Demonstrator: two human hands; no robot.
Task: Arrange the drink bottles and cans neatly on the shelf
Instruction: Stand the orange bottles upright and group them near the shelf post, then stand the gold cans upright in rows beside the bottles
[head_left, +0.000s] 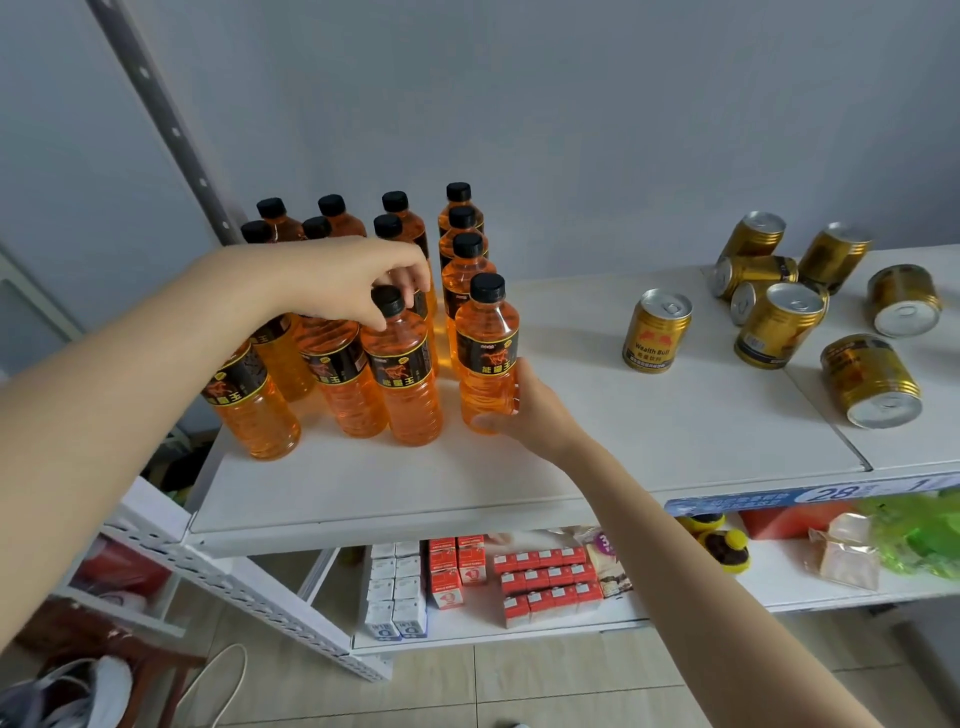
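Several orange drink bottles with black caps stand in rows on the left of the white shelf (649, 415). My left hand (358, 280) reaches over them and pinches the cap of a front-row bottle (402, 384). My right hand (524, 410) grips the lower body of the frontmost bottle of the right-hand column (485, 358), which stands upright on the shelf. Further right, one gold can (657, 338) stands upright. Several more gold cans (779, 291) lie tipped or piled together behind and beside it.
A grey wall backs the shelf, and a perforated upright post (171, 130) rises at the left. A lower shelf (519, 631) holds small red and white cartons, snack packets and green items. A price strip (810, 496) runs along the shelf's front edge at the right.
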